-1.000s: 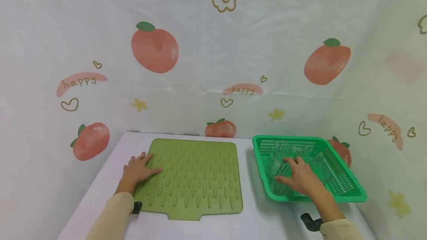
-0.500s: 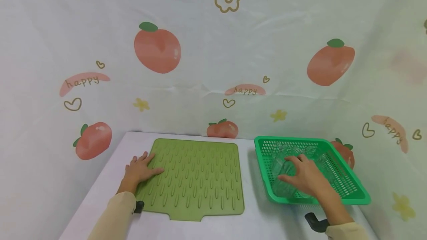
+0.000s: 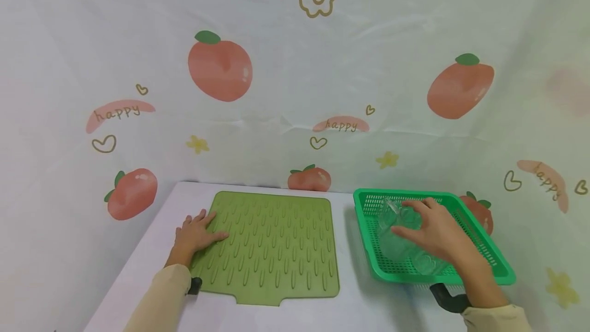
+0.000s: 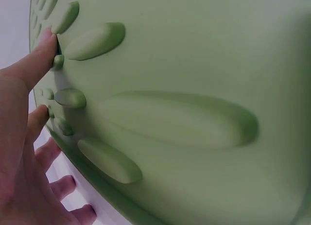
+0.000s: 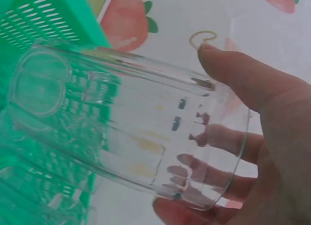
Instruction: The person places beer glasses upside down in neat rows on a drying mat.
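In the right wrist view, my right hand [image 5: 286, 118] grips a clear drinking glass [image 5: 131, 137] near its rim, thumb on one side and fingers on the other. The glass is tilted, its base toward the green basket [image 3: 479, 276]. From the head view, the right hand is over the basket, and the held glass blends with the other clear glasses [image 3: 426, 263] inside. My left hand [image 3: 195, 234] rests with spread fingers on the left edge of a green ridged mat [image 3: 272, 250]. Its thumb lies on the ridges in the left wrist view, while some fingertips extend past the edge.
A white table [image 3: 318, 316] carries the mat at left and the basket at right. Behind them hangs a white cloth [image 3: 276, 152] printed with red fruit. A black wrist mount [image 3: 449, 298] sits at the right wrist, near the basket's front rim.
My right hand has risen and shifted right over the basket with the glass. The left hand has stayed on the mat. The whole head view has drifted slightly.
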### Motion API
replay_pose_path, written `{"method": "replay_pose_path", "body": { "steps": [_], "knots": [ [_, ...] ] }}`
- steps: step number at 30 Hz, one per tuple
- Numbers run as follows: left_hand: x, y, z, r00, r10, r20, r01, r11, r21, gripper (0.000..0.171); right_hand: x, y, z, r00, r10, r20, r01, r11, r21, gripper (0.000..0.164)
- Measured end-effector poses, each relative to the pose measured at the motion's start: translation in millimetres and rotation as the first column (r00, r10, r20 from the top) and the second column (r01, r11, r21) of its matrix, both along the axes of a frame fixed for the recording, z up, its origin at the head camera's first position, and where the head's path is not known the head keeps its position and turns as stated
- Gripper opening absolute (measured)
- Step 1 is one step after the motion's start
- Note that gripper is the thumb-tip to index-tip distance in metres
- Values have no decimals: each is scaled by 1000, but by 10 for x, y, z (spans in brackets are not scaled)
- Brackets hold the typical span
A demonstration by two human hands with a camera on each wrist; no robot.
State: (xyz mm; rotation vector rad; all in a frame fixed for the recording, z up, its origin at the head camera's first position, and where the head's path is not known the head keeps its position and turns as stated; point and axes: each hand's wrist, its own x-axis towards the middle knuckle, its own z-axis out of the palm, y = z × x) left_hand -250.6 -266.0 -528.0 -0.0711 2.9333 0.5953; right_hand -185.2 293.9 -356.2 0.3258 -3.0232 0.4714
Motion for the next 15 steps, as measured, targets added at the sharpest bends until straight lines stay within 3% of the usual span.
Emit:
{"method": "replay_pose_path", "body": {
  "steps": [5,15],
  "knots": [
    [-23,19,-28,1000,-9,-4,9,1000,12,98,20,-45,71,997,-2,-79,-1,999,-36,71],
    [13,-22,-8,999,-3,35,2,999,48,100,-44,-196,26,968,-5,-252,-51,975,-217,58]
  ]
}}
